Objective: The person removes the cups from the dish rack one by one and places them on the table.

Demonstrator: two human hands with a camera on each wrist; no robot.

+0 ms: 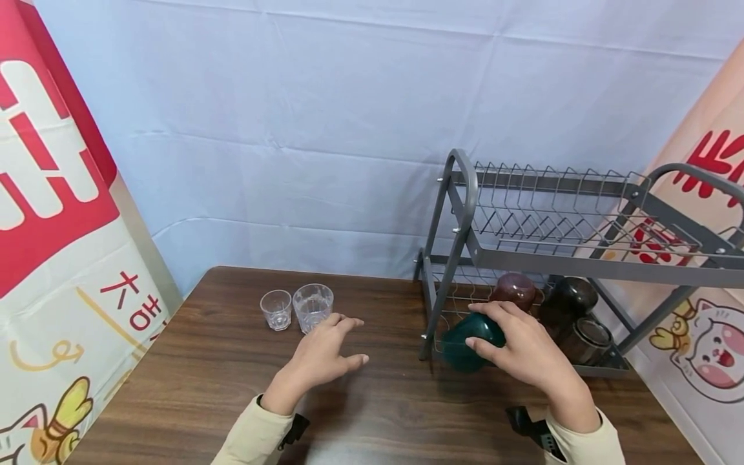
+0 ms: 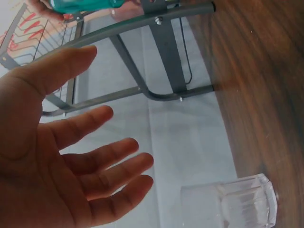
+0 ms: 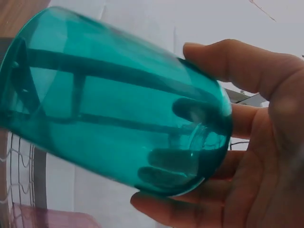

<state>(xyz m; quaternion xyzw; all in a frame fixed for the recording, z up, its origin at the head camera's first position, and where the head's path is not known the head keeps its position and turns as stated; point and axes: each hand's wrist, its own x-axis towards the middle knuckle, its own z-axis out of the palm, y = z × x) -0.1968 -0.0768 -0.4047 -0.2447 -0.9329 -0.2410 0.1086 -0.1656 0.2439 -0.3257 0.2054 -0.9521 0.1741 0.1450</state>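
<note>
A teal glass (image 3: pixel 109 99) is tilted in my right hand (image 1: pixel 526 345); fingers and thumb grip it round its base end, and the fingers show through the glass in the right wrist view. In the head view this glass overlaps the lower left front of the grey dish rack (image 1: pixel 465 213). My left hand (image 1: pixel 322 355) hovers over the table with thumb and fingers spread, holding nothing. Just beyond it stand a larger clear glass (image 1: pixel 314 303) and a smaller clear glass (image 1: pixel 276 309), side by side and upright.
On the rack's lower shelf sit a purple glass (image 1: pixel 514 290), a dark glass (image 1: pixel 572 297) and a brownish glass (image 1: pixel 589 339). The upper wire shelf (image 1: pixel 540 206) overhangs them. A pale cloth (image 1: pixel 290 129) hangs behind the wooden table (image 1: pixel 378 413).
</note>
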